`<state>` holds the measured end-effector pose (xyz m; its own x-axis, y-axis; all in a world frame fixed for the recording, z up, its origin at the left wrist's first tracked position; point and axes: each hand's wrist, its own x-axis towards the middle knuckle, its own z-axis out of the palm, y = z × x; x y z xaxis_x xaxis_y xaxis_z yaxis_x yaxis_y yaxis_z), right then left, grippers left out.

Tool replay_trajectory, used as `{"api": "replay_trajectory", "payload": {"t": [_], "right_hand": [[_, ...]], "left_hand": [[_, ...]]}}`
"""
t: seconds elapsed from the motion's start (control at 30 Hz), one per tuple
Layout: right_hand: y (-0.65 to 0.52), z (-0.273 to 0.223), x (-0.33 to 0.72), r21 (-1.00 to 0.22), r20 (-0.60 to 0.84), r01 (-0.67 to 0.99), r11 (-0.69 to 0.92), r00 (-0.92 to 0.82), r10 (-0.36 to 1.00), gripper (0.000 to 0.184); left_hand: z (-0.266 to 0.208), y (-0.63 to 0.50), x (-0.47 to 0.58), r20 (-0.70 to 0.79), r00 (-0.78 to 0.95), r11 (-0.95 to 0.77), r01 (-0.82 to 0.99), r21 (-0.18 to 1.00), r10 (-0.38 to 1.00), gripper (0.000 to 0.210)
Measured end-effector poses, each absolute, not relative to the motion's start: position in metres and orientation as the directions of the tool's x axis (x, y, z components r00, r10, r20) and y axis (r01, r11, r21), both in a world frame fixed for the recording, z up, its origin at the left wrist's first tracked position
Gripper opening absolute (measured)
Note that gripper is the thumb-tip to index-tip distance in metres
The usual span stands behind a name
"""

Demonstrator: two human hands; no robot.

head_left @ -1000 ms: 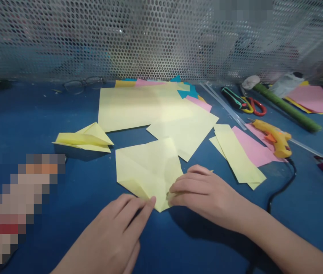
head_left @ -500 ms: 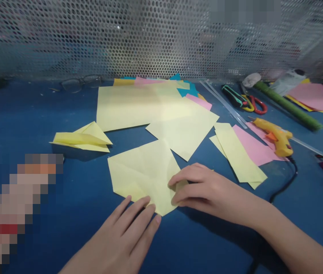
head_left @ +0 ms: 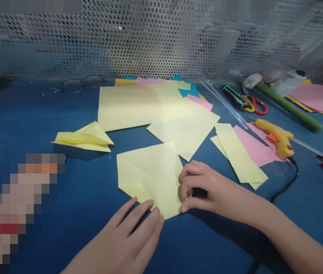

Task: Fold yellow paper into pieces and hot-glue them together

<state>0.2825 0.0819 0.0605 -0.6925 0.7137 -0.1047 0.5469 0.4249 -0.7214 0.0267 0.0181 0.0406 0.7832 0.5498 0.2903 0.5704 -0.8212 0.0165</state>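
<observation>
- Along the near-left edge of a creased yellow paper sheet (head_left: 147, 167), the left hand (head_left: 138, 232) lies flat, fingers slightly spread.
- At the right edge, the right hand (head_left: 203, 186) curls narrowly about a lifted bit of paper; whether thumb and fingers truly pinch it, I cannot tell.
- A skewed crease or small tear seems the likeliest trouble, should the right hand tug while the left presses unevenly.
- The sheet rests mostly flat on the blue counter (head_left: 50, 110), ahead of the left hand and left of the right.
- Farther out: a folded yellow paper piece (head_left: 84, 139) leftward, a hot glue gun (head_left: 280, 140) rightward.
</observation>
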Motion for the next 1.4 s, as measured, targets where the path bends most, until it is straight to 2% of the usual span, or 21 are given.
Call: {"api": "replay_trajectory", "payload": {"t": [0.3, 0.43, 0.57, 0.7, 0.77, 0.97, 1.2, 1.4], "right_hand": [[0.084, 0.061, 0.29, -0.764, -0.17, 0.558, 0.323, -0.657, 0.734, 0.01], [0.084, 0.06, 0.288, -0.747, -0.158, 0.573, 0.337, -0.645, 0.747, 0.017], [0.084, 0.059, 0.287, -0.737, -0.14, 0.579, 0.349, -0.636, 0.759, 0.019], [0.084, 0.059, 0.288, -0.728, -0.127, 0.587, 0.353, -0.622, 0.773, 0.019], [0.084, 0.058, 0.287, -0.709, -0.126, 0.616, 0.344, -0.591, 0.797, 0.019], [0.082, 0.06, 0.284, -0.659, -0.139, 0.687, 0.306, -0.511, 0.848, 0.023], [0.08, 0.06, 0.281, -0.637, -0.135, 0.716, 0.284, -0.467, 0.874, 0.022], [0.079, 0.059, 0.277, -0.62, -0.121, 0.732, 0.284, -0.447, 0.886, 0.025]], "left_hand": [[0.045, 0.022, 0.022, 0.279, 0.789, -0.833, 0.546, 0.09, 0.547, 0.039], [0.048, 0.022, 0.019, 0.189, 0.829, -0.848, 0.527, 0.047, 0.526, 0.038], [0.049, 0.025, 0.015, 0.048, 0.879, -0.878, 0.476, -0.037, 0.475, 0.061], [0.047, 0.029, 0.014, 0.013, 0.908, -0.906, 0.418, -0.066, 0.418, 0.076], [0.046, 0.03, 0.015, 0.006, 0.905, -0.903, 0.426, -0.061, 0.426, 0.073], [0.048, 0.028, 0.015, 0.083, 0.877, -0.879, 0.477, -0.019, 0.474, 0.04], [0.049, 0.03, 0.021, 0.115, 0.892, -0.891, 0.447, -0.082, 0.437, 0.043], [0.047, 0.031, 0.02, 0.083, 0.924, -0.918, 0.381, -0.109, 0.373, 0.04]]}}
